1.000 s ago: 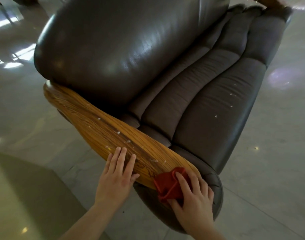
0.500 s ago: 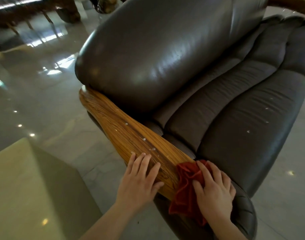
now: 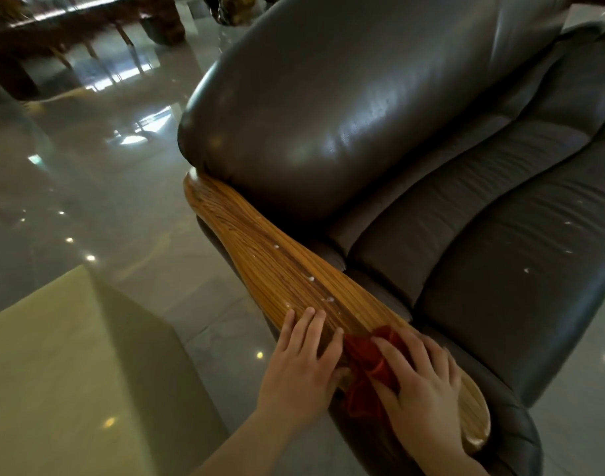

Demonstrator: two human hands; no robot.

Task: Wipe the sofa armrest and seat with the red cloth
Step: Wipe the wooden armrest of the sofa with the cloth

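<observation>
A dark leather sofa fills the right side, with a wooden armrest (image 3: 259, 249) running from its backrest down toward me. White specks dot the armrest and the seat cushion (image 3: 521, 269). The crumpled red cloth (image 3: 366, 359) lies on the armrest's near part. My right hand (image 3: 417, 386) presses flat on the cloth, fingers spread over it. My left hand (image 3: 304, 365) rests on the armrest's outer edge just left of the cloth, fingers apart and touching the wood.
The shiny backrest (image 3: 328, 108) rises above the armrest's far end. A pale block-shaped table or box (image 3: 53, 372) stands at lower left on the glossy tiled floor (image 3: 122, 201). Dark wooden furniture (image 3: 88, 22) sits far back left.
My right hand has slid the red cloth from the armrest's front tip up along the wood toward my left hand. The view has shifted left and closer.
</observation>
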